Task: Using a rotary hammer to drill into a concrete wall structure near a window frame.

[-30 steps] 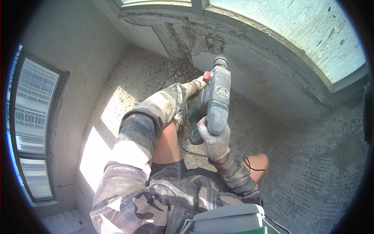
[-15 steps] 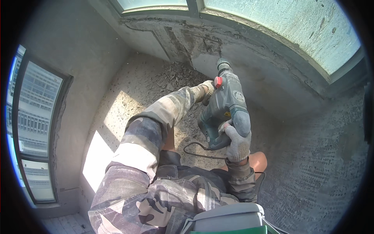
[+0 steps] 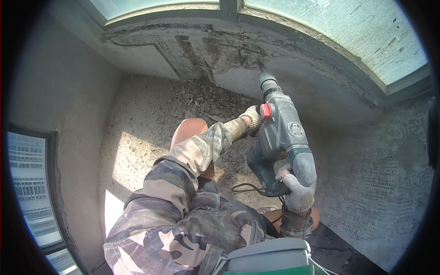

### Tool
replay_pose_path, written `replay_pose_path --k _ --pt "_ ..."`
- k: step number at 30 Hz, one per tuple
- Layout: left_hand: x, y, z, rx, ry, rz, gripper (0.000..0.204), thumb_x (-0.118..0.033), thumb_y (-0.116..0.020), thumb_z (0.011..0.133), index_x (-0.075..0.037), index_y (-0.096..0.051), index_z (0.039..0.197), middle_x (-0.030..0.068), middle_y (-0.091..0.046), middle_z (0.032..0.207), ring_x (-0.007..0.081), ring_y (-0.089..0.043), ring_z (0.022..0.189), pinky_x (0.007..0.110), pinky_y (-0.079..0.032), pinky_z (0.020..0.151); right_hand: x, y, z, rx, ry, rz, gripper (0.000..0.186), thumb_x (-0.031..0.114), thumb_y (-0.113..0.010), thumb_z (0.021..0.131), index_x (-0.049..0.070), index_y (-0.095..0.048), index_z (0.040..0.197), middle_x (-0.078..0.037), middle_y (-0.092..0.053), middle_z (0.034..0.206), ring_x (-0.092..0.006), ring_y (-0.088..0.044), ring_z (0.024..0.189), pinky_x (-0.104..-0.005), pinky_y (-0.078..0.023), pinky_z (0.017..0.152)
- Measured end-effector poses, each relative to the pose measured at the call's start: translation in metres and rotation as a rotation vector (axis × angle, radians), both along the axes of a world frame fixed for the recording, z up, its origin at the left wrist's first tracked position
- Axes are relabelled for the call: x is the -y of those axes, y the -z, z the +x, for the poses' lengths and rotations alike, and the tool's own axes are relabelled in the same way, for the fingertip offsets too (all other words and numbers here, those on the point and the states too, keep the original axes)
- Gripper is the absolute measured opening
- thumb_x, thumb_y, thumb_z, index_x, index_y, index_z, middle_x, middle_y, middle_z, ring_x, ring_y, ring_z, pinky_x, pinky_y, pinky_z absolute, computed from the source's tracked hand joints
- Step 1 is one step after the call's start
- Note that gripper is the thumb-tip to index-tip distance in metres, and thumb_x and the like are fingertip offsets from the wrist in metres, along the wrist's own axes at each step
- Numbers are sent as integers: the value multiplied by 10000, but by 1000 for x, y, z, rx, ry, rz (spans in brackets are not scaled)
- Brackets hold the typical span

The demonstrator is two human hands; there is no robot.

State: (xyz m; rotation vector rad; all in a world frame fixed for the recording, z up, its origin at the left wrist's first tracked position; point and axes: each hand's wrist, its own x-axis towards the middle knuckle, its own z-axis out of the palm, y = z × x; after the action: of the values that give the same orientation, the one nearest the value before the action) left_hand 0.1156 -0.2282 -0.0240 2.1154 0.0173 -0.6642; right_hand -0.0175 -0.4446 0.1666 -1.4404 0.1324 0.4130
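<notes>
A large grey-green rotary hammer drill (image 3: 285,123) with a red knob is held in both hands, pointing away from me. My gloved right hand (image 3: 299,191) wraps around its rear handle. Near the front, my gloved left hand (image 3: 252,118) is closed on the drill's side, its fingers partly hidden behind the body. A thin bit (image 3: 261,67) runs from the chuck to the chipped edge of the plaster on the wall (image 3: 243,79) below the window. The power cord (image 3: 247,187) loops down from the handle.
Broken plaster rubble (image 3: 201,100) lies along the wall's foot. Window frames (image 3: 229,11) run above, and another window (image 3: 34,183) stands at the left. A rough grey wall (image 3: 376,183) rises on the right. My bare knee (image 3: 187,130) shows beyond my left sleeve.
The view has shifted. In it, the drill and my right hand sit lower and further right, while the bit stays at the wall. My left knee has come into sight. Both hands keep their hold.
</notes>
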Motion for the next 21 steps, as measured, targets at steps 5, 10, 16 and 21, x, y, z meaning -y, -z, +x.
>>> replay_pose_path --k 5,10,16,21 --pt "2 18 -13 -251 -501 -740 321 -280 -551 960 -112 -604 1229 71 -670 1117 198 -651 988 350 -519 867 -43 -4 -25 89 -1 -293 214 21 -740 727 -7 -640 915 -37 -650 765 -90 -593 692 -267 -475 637" --pt "15 13 -25 -196 -452 -802 307 -219 -510 979 -87 -578 1248 68 -672 1100 187 -648 985 357 -524 861 -78 -14 -57 295 264 -494 282 37 -761 717 -30 -634 960 -63 -665 787 -130 -626 721 -291 -498 684" --pt "21 32 -62 -223 -403 -1243 320 -191 -464 991 -84 -532 1285 68 -648 1193 214 -634 1051 382 -503 943 -84 -17 -90 472 363 -666 321 59 -746 679 -34 -623 961 -113 -671 801 -186 -662 757 -328 -509 700" --pt "14 88 -45 -559 -483 -1521 301 -216 -450 994 -85 -554 1244 76 -659 1159 224 -640 1031 389 -503 943 -85 9 -97 421 240 -683 310 81 -755 679 -7 -606 936 -120 -642 738 -238 -658 685 -344 -505 648"
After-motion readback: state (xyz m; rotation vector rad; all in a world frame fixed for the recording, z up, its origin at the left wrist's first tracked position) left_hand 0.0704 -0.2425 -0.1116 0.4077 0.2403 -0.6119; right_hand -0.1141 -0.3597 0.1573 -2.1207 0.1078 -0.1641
